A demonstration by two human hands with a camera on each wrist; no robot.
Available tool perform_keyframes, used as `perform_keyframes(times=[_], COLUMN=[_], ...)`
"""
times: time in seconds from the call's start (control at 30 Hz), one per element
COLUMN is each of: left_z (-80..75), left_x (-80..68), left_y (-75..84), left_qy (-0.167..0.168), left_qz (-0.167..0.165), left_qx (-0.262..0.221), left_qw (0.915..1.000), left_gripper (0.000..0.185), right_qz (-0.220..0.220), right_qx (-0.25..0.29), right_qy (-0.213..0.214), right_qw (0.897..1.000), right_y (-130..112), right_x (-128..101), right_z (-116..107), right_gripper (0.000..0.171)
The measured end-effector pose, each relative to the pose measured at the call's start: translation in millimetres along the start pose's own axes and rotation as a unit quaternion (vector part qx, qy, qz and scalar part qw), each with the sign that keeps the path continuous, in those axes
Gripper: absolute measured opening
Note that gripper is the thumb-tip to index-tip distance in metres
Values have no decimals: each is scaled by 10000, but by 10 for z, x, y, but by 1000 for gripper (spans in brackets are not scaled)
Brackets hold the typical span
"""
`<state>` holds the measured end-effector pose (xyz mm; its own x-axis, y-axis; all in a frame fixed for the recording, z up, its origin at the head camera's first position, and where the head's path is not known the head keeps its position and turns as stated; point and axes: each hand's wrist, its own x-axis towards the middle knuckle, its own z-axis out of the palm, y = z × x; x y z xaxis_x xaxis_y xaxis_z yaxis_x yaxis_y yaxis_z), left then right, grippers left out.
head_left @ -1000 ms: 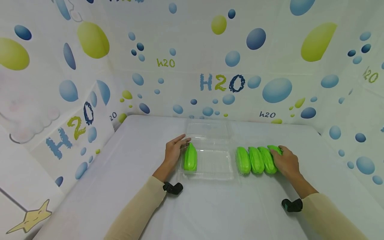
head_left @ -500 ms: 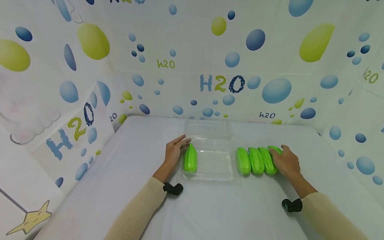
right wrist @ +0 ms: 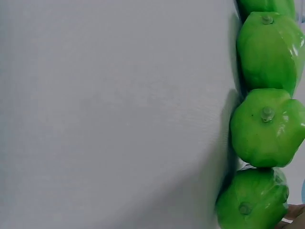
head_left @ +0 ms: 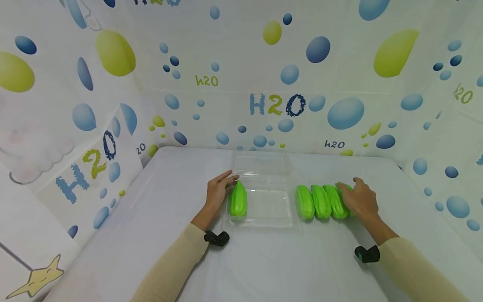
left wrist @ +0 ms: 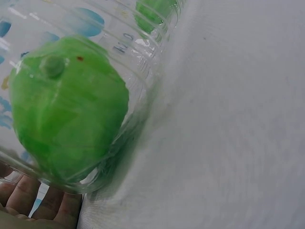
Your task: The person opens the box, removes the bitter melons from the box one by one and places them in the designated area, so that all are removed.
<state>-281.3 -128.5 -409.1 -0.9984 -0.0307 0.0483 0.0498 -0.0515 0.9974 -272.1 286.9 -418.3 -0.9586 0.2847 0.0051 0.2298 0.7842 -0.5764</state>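
Observation:
In the head view, my left hand [head_left: 216, 193] rests at the left side of an open clear plastic clamshell box [head_left: 269, 220], fingers extended along its wall near the far left corner. One bright green ribbed fruit [head_left: 238, 201] with a pointed tip lies inside, against that left wall. Its blunt end [left wrist: 69, 107] shows through the plastic in the left wrist view. My right hand [head_left: 360, 199] grips the rightmost of several like fruits outside the box, covering most of it. In the right wrist view that fruit [right wrist: 252, 200] is lowest, with fingertips [right wrist: 294, 212] at its side.
More green fruits [head_left: 320, 202] stand side by side in a row between the box and my right hand. The clear lid [head_left: 260, 161] lies folded back behind the box. A white cloth covers the table [head_left: 264, 264]; a patterned curtain [head_left: 226, 113] hangs behind.
My right hand has shifted slightly over the rightmost fruit, its thumb now covering the far tip; that fruit has turned a little. My left hand, the box and the fruit inside stay put.

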Motion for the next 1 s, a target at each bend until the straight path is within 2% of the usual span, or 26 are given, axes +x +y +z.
perform_keyframes(times=[0.43, 1.0], left_z=[-2, -5], left_x=[3, 0], left_y=[13, 5], left_qy=[-7, -30], left_qz=[-2, -12], left_qx=[-21, -80], left_qw=[10000, 10000], left_gripper=[41, 42], right_qz=[122, -388], right_qx=[-221, -290], right_qy=[157, 422], right_qw=[9996, 9979], right_y=[-173, -368], right_x=[28, -8], right_z=[-5, 31], right_gripper=[90, 83])
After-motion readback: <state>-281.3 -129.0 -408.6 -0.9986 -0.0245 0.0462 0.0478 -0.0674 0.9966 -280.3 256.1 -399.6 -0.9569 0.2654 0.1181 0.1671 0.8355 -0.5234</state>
